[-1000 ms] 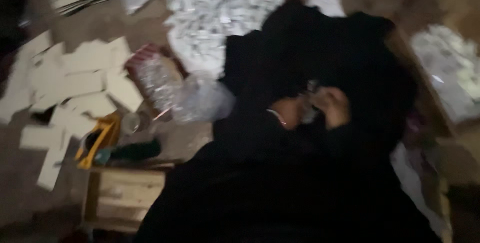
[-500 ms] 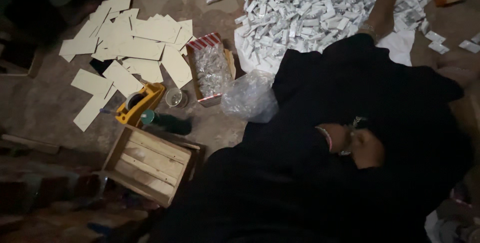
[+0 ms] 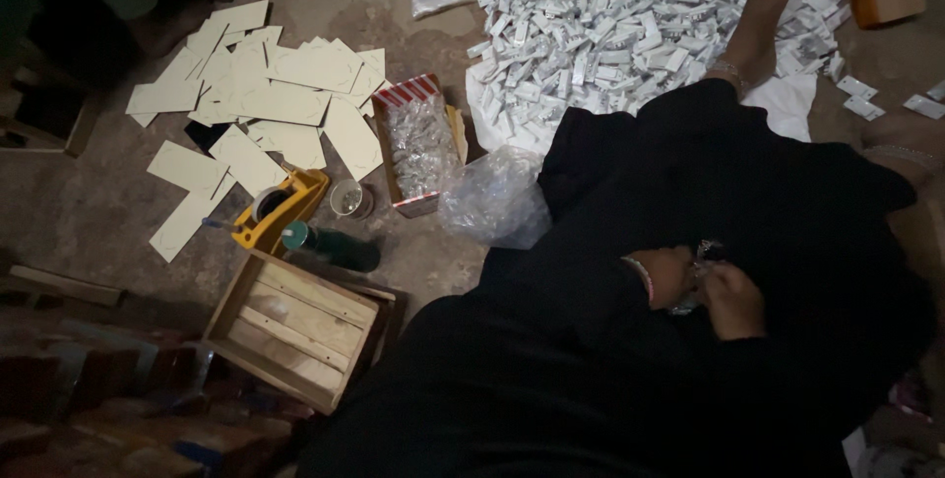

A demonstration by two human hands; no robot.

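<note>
My left hand (image 3: 665, 276) and my right hand (image 3: 733, 298) meet in my lap over black cloth (image 3: 689, 202). Together they pinch a small clear plastic packet (image 3: 701, 259) with something small inside; its contents are too dim to tell. A bangle circles my left wrist. A crumpled clear plastic bag (image 3: 494, 197) lies on the floor just left of my knee. Beyond it spreads a large heap of small white packets (image 3: 630, 30) on a white sheet, with my bare foot (image 3: 756, 20) resting on the heap.
A red-striped carton (image 3: 418, 143) full of clear packets stands beside the bag. Flat cream cardboard blanks (image 3: 266, 104) are scattered at the left. A yellow tape dispenser (image 3: 276, 207), a dark green bottle (image 3: 330, 245) and a small wooden crate (image 3: 295, 325) lie nearer.
The view has swung left and down, so the crate and cardboard blanks show more fully. My hands stay together in my lap on the small packet.
</note>
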